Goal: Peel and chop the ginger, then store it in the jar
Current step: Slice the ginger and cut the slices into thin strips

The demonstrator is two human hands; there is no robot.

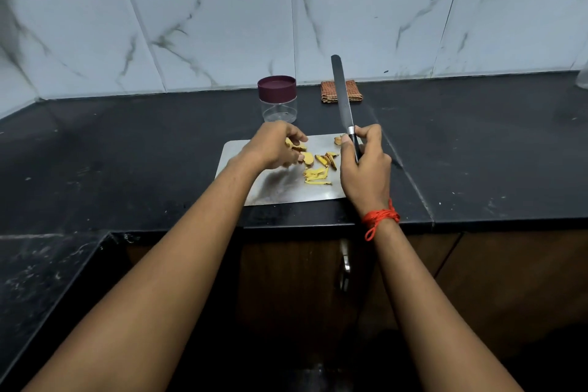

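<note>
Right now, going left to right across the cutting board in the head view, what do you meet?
The left hand holding a ginger piece → cut ginger strips → right hand gripping the knife.

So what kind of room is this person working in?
Most likely a home kitchen: a dark stone counter backed by marbled white wall tiles, ginger pieces on a steel cutting board, and a knife held in the right hand.

Jar [278, 99] behind board [270, 188]; cloth [341, 91] right of jar.
</note>
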